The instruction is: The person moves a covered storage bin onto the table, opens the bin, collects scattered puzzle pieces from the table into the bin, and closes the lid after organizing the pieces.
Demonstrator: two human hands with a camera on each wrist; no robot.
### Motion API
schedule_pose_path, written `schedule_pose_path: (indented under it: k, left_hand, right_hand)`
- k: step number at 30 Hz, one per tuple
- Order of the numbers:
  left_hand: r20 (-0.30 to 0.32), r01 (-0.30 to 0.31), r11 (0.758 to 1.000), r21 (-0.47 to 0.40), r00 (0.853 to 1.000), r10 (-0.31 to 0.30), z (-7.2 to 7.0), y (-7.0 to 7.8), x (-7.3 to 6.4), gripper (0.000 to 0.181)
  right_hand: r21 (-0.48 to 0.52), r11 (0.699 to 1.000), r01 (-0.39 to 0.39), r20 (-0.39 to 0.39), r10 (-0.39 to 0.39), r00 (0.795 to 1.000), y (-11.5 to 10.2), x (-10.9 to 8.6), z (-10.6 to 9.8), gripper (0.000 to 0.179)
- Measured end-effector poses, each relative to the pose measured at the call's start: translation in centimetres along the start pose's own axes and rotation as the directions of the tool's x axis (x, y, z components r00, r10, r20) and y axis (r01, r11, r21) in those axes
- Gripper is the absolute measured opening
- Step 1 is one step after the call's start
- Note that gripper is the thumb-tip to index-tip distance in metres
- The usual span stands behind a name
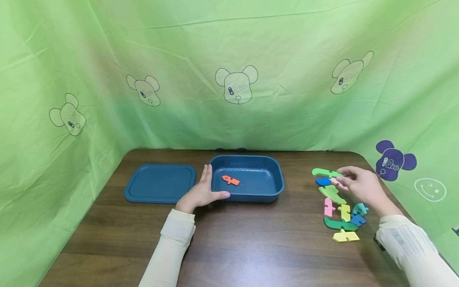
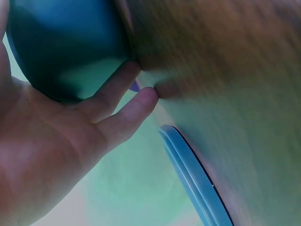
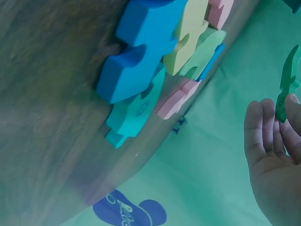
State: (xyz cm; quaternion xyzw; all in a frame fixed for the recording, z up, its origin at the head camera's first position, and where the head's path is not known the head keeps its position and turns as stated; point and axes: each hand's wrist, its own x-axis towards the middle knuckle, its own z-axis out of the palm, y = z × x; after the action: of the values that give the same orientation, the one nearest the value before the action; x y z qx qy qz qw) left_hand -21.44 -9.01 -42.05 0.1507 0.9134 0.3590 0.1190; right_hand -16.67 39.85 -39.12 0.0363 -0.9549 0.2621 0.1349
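Note:
My left hand [image 1: 201,193] rests against the left end of a dark blue rectangular box [image 1: 263,197], fingers straight along its side and thumb at the front rim. The left wrist view shows the fingertips [image 2: 146,98] low beside the box wall. Inside the box lies an orange puzzle piece [image 1: 230,180]. Over at the right, my right hand [image 1: 363,186] pinches one end of a long light green puzzle piece [image 1: 324,172] between thumb and fingers. In the right wrist view this green piece [image 3: 288,80] stands clear of the tabletop.
Below the right hand lie several notched pieces, among them a pink piece [image 1: 328,207], a dark green piece [image 1: 338,224] and a yellow piece [image 1: 346,236]. A flat blue lid [image 1: 161,183] lies left of the box. Green cloth [image 1: 236,123] hangs behind the wooden table [image 1: 251,247].

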Motion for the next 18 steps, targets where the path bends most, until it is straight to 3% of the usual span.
schedule_pose_path:
  k: [18]
  left_hand:
    - [0.01,0.0,1.0,-0.004,1.0,0.0,-0.1,0.0,0.1,0.124]
  right_hand:
    - [0.043,0.998,0.039,0.02,-0.04,0.999,-2.1,0.7,1.1,0.025]
